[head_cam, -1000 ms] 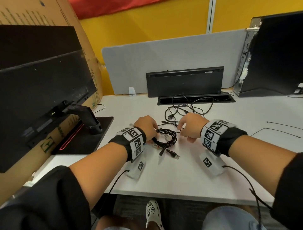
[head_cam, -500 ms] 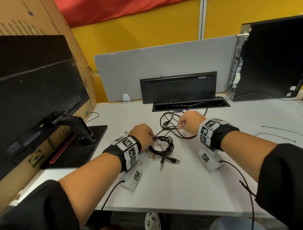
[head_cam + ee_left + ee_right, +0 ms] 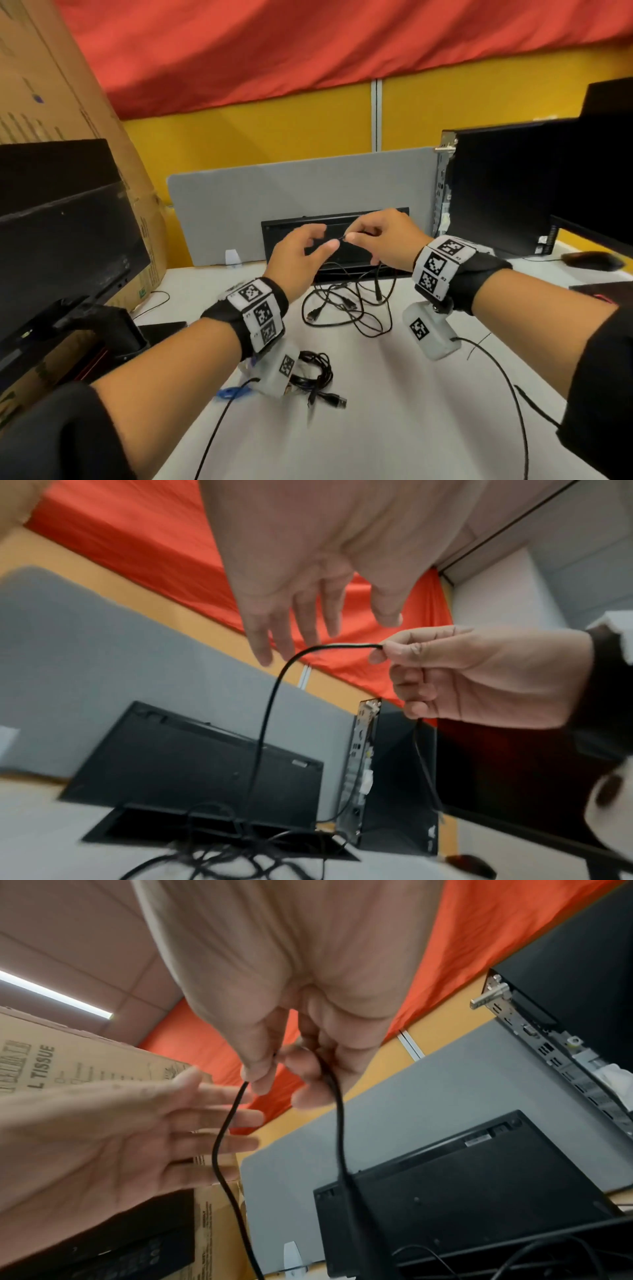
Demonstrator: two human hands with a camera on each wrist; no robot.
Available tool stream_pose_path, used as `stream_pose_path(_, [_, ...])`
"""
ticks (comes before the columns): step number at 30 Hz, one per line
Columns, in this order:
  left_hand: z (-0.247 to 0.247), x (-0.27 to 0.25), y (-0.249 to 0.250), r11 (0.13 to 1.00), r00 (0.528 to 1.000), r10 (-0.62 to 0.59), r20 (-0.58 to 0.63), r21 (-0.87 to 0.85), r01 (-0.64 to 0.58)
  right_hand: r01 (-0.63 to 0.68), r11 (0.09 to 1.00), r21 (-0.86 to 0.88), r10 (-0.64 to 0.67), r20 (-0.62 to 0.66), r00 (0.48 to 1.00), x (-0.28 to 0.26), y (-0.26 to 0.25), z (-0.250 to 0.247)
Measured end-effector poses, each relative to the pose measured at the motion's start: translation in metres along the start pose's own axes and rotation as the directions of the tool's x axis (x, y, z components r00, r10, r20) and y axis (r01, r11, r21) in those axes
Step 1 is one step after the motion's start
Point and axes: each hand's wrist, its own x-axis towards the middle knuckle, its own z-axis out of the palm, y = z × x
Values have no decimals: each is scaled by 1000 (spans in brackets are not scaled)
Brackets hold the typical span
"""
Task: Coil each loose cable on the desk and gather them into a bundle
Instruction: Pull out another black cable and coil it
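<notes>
My right hand is raised above the desk and pinches a thin black cable, which hangs down in two strands to a loose tangle of black cables on the white desk. In the right wrist view, thumb and fingers of the right hand hold the cable at its bend. My left hand hovers just left of it, fingers spread and holding nothing; the left wrist view shows this left hand near the cable. A coiled cable bundle lies near my left wrist.
A dark monitor and a cardboard box stand at the left. Behind the tangle is a black cable box with its lid up, then a grey divider. A computer tower and mouse are at the right.
Both hands rose from the desk. The left hand let go of the coiled bundle, which stays on the desk. The right hand lifted a loose cable out of the tangle.
</notes>
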Motion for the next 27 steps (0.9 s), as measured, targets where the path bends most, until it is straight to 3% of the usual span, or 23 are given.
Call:
stream_pose_path(3, [5, 21, 24, 970, 993, -31, 115, -235, 58, 54, 997, -49, -58, -68, 996, -1, -6, -16])
stream_pose_path(5, [5, 32, 29, 950, 981, -66, 183, -289, 117, 28, 997, -67, -39, -168, 985, 0, -6, -35])
stream_pose_path(9, [-9, 48, 22, 976, 960, -92, 263, -166, 139, -97, 990, -103, 46, -410, 911, -5, 18, -89])
stream_pose_path(13, [-25, 58, 5, 989, 977, -105, 187, 122, 83, -259, 950, -172, 122, -560, 819, -18, 57, -135])
stream_pose_path(17, [-29, 64, 1, 976, 987, -99, 123, 207, 72, -387, 900, -200, 177, -643, 745, -40, 88, -154])
stream_pose_path(19, [-24, 65, 8, 976, 991, -84, 108, 212, 59, -493, 849, -190, 292, -610, 737, -46, 99, -151])
stream_pose_path(21, [-16, 66, 18, 981, 994, -49, 97, 194, 29, -629, 732, -262, 473, -470, 745, -50, 98, -140])
stream_pose_path(23, [-5, 64, 32, 983, 993, -16, 120, 182, -6, -619, 670, -410, 539, -305, 785, -51, 86, -126])
stream_pose_path(25, [8, 63, 46, 980, 985, 11, 173, 192, -44, -463, 753, -468, 431, -181, 884, -50, 65, -112])
stream_pose_path(27, [23, 60, 61, 975, 975, 54, 216, 201, -99, -275, 903, -330, 262, -85, 961, -46, 38, -97])
